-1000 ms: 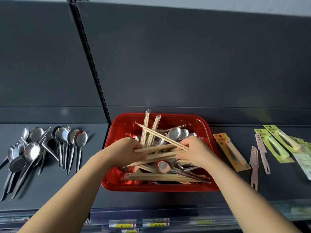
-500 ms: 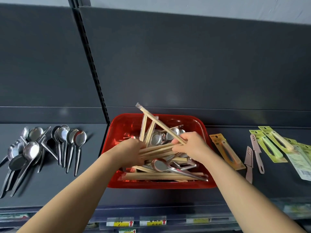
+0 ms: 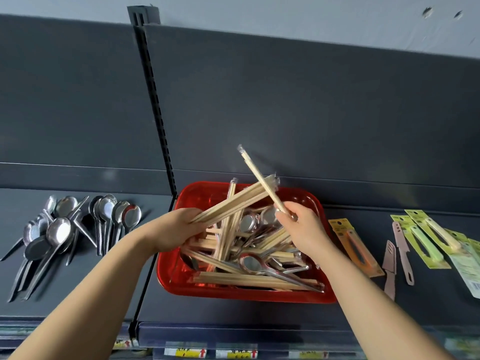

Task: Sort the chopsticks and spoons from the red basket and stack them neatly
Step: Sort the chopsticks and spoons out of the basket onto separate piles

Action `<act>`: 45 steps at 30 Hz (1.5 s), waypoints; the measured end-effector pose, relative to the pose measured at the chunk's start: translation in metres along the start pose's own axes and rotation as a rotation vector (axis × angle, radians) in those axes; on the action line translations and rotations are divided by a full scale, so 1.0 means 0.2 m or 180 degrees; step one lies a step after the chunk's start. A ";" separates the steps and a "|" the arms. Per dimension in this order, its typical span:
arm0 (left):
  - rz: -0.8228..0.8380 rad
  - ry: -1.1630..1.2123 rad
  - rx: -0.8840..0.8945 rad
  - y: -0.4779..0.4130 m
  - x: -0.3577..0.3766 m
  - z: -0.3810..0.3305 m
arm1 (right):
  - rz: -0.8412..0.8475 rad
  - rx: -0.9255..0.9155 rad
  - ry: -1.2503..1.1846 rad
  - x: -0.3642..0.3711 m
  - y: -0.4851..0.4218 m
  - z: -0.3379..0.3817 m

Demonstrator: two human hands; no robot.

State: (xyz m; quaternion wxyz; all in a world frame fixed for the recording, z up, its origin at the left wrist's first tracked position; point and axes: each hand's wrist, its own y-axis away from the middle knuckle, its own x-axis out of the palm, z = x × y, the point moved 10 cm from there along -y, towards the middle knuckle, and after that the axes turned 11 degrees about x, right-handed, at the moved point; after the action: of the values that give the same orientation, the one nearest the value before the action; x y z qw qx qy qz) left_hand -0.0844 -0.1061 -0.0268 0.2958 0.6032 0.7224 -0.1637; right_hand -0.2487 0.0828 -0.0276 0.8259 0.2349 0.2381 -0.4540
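- Over red basket, left hand is gripping chopstick bundle; right hand is pinching one wrapped pair
- Risk: bundle is fanning loosely, so sticks could slip back among basket spoons

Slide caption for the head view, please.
Left hand grips a chopstick bundle, right hand holds one wrapped pair above the red basket.

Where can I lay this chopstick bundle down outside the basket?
Bare shelf lies between the spoon pile and the red basket, and a narrow strip in front of the basket. Right of it, packaged tools and pink knives crowd the shelf.
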 end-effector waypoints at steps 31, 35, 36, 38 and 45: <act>-0.3079 -0.0509 -0.2225 2.45 -1.67 1.58 | 0.1956 -0.0698 -0.0528 2.80 0.92 1.97; -0.2983 -0.0577 -0.2357 2.52 -1.82 1.80 | 0.1802 -0.0604 -0.0323 3.04 0.93 2.05; -0.2956 -0.0571 -0.2369 2.52 -1.86 1.86 | 0.1763 -0.0573 -0.0249 3.10 0.91 2.06; -0.2908 -0.0567 -0.2435 2.50 -1.92 1.96 | 0.1647 -0.0534 -0.0057 3.21 0.88 2.09; -0.2581 -0.0511 -0.2491 2.30 -2.12 2.29 | 0.1438 -0.0543 0.0287 3.49 0.71 2.22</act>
State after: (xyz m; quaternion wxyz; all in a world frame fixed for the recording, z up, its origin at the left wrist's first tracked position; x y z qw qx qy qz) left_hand 0.5071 -0.6049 -0.0599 0.4647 0.1088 0.8782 -0.0297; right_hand 0.2842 -0.5630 -0.0807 0.9118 0.2316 0.2536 -0.2251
